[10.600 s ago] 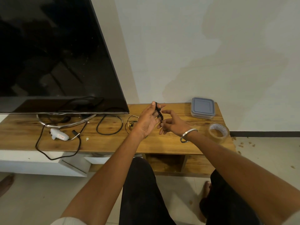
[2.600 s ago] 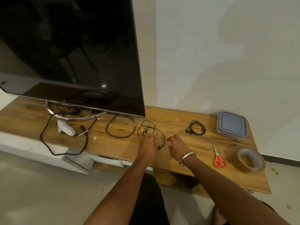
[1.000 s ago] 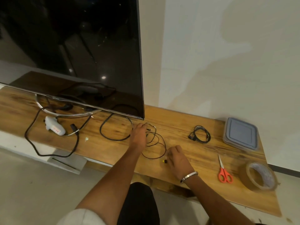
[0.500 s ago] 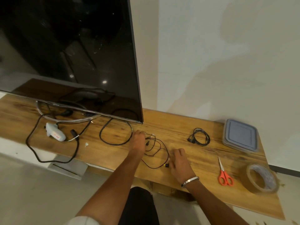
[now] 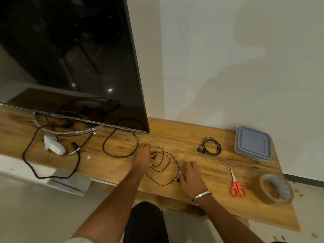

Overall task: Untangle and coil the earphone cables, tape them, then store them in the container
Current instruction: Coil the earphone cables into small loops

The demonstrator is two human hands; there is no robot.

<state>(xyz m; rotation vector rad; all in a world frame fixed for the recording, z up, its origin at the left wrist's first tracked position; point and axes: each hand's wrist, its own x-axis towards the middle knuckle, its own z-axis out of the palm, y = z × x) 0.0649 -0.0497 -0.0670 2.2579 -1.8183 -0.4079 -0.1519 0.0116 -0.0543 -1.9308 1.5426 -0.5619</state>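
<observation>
Thin black tangled earphone cable [image 5: 164, 165] near the wooden table's [image 5: 184, 137] front edge is now spread wider; left hand [image 5: 142, 157] and right hand [image 5: 190, 174] each pinch it, untangling barely begun.

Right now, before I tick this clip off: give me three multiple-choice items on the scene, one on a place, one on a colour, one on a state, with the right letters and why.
1. Where does the coiled earphone lie?
A. inside the container
B. on the tabletop, left of the container
C. on the floor

2. What colour are the scissors' handles?
A. blue
B. black
C. red-orange

3. What state is the container in?
A. lid on
B. lid off beside it
C. tipped on its side

Answers:
1. B, the small black coil rests on the bare wood of the table, apart from the container.
2. C, both finger loops are red-orange, beside the tape roll.
3. A, the grey-blue lid sits flat over the box, while the left hand and right hand work at the loose earphone.
</observation>
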